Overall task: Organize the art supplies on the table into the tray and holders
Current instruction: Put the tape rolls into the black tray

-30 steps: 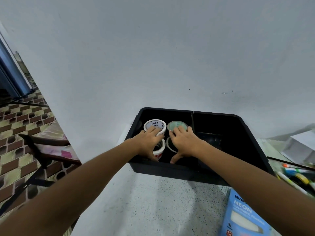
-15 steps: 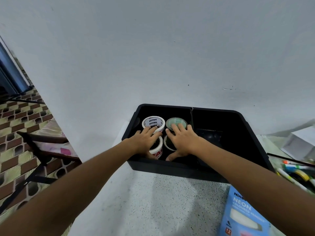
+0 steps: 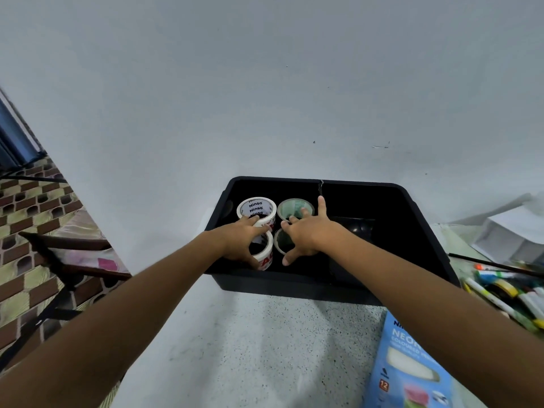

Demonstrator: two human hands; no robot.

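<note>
Both my arms stretch forward, bare to the elbow, forearms converging toward the middle. My left hand (image 3: 240, 241) lies palm down, fingers curled forward and thumb hooked low toward me, closing my grip round something between them. My right hand (image 3: 306, 234) lies just beside it, palm down and spread wide: fingers (image 3: 322, 206) straight and fanned forward, thumb splayed back toward me. The two hands sit close together, not quite touching.
</note>
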